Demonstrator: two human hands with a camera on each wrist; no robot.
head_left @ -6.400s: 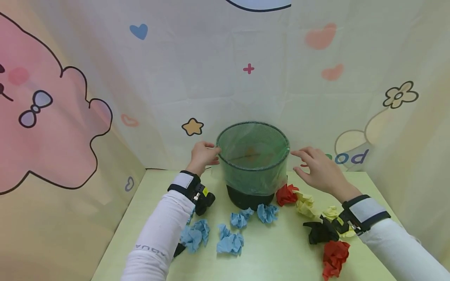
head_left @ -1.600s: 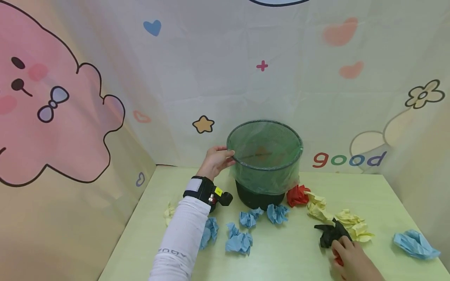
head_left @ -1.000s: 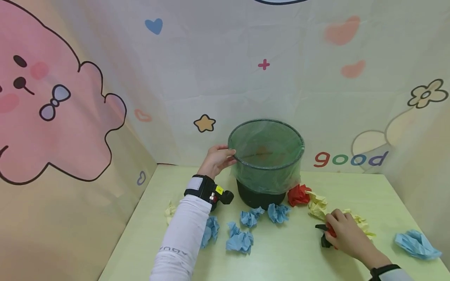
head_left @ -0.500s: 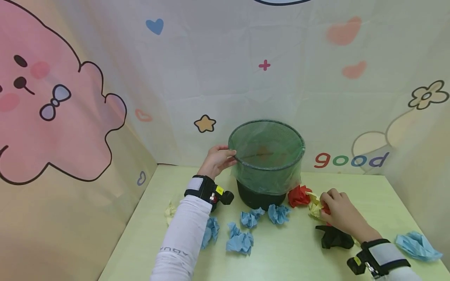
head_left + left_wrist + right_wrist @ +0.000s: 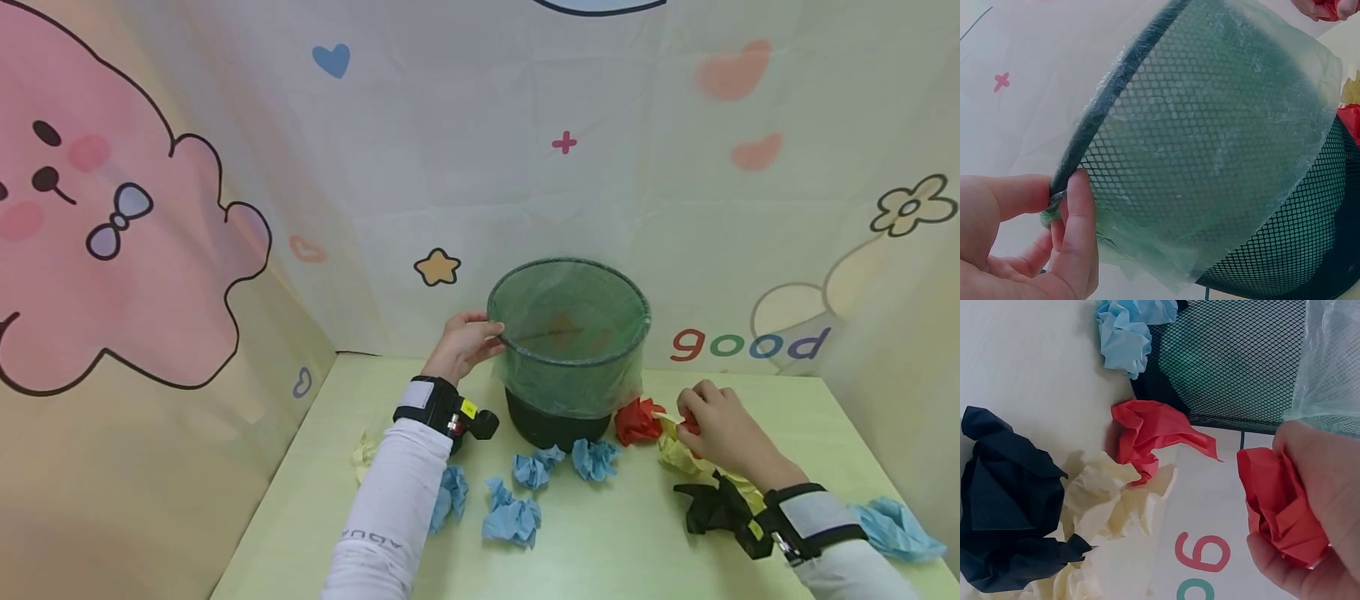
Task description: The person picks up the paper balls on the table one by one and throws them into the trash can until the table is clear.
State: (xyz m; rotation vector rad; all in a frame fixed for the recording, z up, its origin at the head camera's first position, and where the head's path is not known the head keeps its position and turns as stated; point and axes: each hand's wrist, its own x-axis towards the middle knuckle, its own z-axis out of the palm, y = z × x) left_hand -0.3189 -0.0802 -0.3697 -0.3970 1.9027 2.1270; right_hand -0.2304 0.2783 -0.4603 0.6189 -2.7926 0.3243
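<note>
My left hand (image 5: 462, 346) pinches the left rim of a mesh wastebasket (image 5: 555, 427), thumb on one side and fingers on the other, as the left wrist view shows. A thin green bin liner (image 5: 1210, 137) lines the basket and folds down over its outside. My right hand (image 5: 723, 429) grips a crumpled red paper ball (image 5: 1282, 506), raised above the table to the right of the basket. Below that hand lie yellow crumpled papers (image 5: 675, 454) and a black crumpled paper (image 5: 708, 507). Another red paper ball (image 5: 637, 420) rests against the basket's foot.
Several blue crumpled papers (image 5: 512, 512) lie in front of the basket, and one blue paper (image 5: 896, 529) sits at the table's right edge. A pale yellow paper (image 5: 363, 456) is partly hidden by my left forearm. A printed curtain (image 5: 450, 125) hangs behind the table.
My right hand picked up the red paper from the front right, carried it over the black paper and up towards the basket. The left hand now pinches the rim.
</note>
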